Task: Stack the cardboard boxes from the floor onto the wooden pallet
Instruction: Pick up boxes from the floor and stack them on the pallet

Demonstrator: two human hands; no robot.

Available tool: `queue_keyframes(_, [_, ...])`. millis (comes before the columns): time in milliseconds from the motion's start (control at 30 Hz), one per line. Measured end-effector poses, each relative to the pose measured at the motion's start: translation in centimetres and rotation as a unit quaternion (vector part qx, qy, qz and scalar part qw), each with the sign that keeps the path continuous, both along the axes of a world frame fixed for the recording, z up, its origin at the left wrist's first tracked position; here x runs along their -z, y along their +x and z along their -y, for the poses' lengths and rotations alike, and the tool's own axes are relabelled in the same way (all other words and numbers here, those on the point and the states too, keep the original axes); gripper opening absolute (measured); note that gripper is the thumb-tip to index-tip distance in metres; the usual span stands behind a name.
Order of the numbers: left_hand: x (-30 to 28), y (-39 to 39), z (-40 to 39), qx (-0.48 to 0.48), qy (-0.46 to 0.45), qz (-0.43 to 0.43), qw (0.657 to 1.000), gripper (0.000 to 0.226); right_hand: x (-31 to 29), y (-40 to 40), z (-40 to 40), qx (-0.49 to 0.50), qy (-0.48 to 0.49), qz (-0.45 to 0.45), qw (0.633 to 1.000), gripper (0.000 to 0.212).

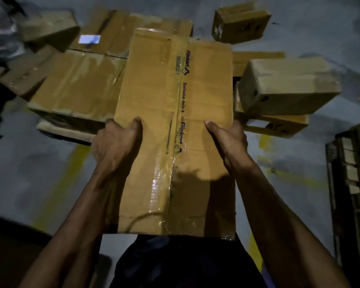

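Note:
I hold a long taped cardboard box (154, 96) with blue print on its top, lifted in front of my body. My left hand (114, 144) grips its left edge, thumb on top. My right hand (227, 142) grips its right edge the same way. Beyond and under the box's far end lie flat boxes (77, 84) stacked on a wooden pallet (258, 56), of which only a plank and a front edge show. Another box (287, 86) rests tilted on the stack's right side.
A small box (240, 20) sits on the grey floor at the back right, another box (48, 28) at the back left. Dark wooden pallets (349, 179) stand at the right edge. Yellow floor lines (64, 173) run below the stack.

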State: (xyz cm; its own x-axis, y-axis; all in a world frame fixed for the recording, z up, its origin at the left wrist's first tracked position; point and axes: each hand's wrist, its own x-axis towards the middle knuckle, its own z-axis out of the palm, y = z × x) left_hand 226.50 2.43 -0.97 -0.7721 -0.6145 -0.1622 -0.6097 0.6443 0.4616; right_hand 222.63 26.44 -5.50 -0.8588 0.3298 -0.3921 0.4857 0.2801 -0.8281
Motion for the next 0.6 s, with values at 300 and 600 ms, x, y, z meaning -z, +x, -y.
queue_keyframes(300, [-1.9, -3.0, 2.4, -0.118, 0.036, -0.039, 0.992, 0.084, -3.6, -8.6, 3.7, -0.106, 0.063, -0.017, 0.992, 0.076])
queue_keyframes(600, [-1.8, -12.3, 0.8, -0.223, 0.063, -0.032, 0.972, 0.075, -3.2, -20.7, 4.4, -0.190, 0.070, -0.010, 0.979, 0.073])
